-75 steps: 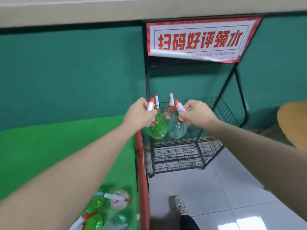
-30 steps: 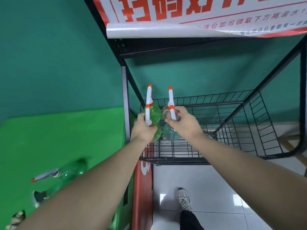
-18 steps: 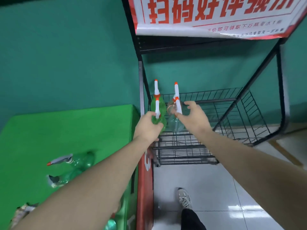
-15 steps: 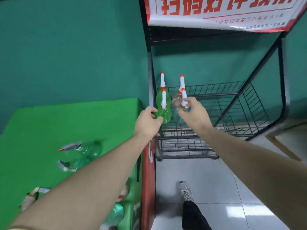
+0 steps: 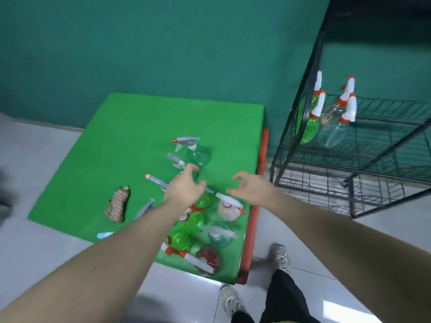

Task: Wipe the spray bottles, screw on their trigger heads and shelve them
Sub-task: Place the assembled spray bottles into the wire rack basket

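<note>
Nearest the camera, two bare forearms are stretched forward over the green worktop [image 5: 112, 136]. The left hand [image 5: 184, 187] is held above the worktop with fingers loosely curled and apart, and nothing is gripped in it. The right hand [image 5: 250, 188] is held at its 3 o'clock, thumb and fingers spread in a loose hook, likewise empty. Beneath and just behind the hands, a cluster of spray bottles [image 5: 198, 220] is seen lying on the worktop: green, clear and reddish ones, some with trigger heads. A brownish cloth [image 5: 117, 203] is laid at 9 o'clock of the cluster. Farther off, at 2 o'clock, a black wire shelf [image 5: 373, 164] is seen, with a green bottle [image 5: 309, 129] and a clear bottle [image 5: 332, 134] standing side by side on it, two more bottles being ranged just behind them.
</note>
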{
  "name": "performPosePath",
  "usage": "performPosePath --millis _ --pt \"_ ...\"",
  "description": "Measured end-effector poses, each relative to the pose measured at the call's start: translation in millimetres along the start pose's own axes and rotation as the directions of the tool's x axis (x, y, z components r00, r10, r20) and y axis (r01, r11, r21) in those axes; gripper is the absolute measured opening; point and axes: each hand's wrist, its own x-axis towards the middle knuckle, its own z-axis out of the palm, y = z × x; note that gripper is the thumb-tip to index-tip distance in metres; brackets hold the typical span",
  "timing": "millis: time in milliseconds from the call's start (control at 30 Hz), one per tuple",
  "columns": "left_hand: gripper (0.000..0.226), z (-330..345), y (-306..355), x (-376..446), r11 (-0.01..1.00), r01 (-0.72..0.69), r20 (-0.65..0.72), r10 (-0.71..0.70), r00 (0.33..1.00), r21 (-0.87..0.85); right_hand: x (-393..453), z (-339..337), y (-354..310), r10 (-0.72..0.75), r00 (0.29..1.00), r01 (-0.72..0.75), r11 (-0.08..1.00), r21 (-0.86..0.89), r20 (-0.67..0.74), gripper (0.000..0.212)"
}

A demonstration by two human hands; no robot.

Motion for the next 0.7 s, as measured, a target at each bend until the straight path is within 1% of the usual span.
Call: performPosePath --millis 67,133,233,300,367,467,533,600,633,700 --pt "0.051 0 -15 -4 0.985 -0.065 0.048 0.058 0.997 0.159 8 17 -3 0.008 1.0 -0.007 0.999 -0.05 0.028 0.057" --pt "0.054 2 -24 -1 0.943 -0.138 0.071 0.122 0.99 0.302 16 31 -3 0.031 0.998 -0.026 0.996 -0.09 0.062 0.058" --pt "0.044 11 -29 12 0.888 -0.193 0.105 0.164 0.981 0.417 23 40 0 0.038 0.996 -0.02 0.978 -0.209 0.081 0.047" --pt "0.036 16 -29 22 0.844 -0.207 0.12 0.169 0.978 0.495 26 41 3 0.025 0.998 -0.01 0.973 -0.229 0.062 0.035" --pt "0.027 19 -29 30 0.801 -0.215 0.099 0.193 0.976 0.559 27 39 6 0.013 0.999 -0.002 0.967 -0.256 0.041 0.03" --pt "0.023 18 -27 40 0.793 -0.238 0.104 0.217 0.971 0.561 26 31 13 0.026 1.0 -0.024 0.956 -0.292 0.003 0.03" --pt "0.02 15 -26 46 0.841 -0.216 0.152 0.161 0.975 0.496 23 23 19 0.049 0.999 -0.05 0.962 -0.268 -0.01 0.029" --pt "0.015 13 -24 49 0.902 -0.147 0.199 0.069 0.978 0.406 19 15 25 0.072 0.997 -0.076 0.973 -0.219 -0.027 0.027" --pt "0.014 12 -22 50 0.92 -0.125 0.205 0.05 0.977 0.371 16 11 28 0.079 0.996 -0.085 0.975 -0.204 -0.036 0.026" --pt "0.016 9 -15 52 0.943 -0.128 0.182 0.073 0.981 0.308 10 1 32 0.075 0.996 -0.086 0.969 -0.232 -0.057 0.025"
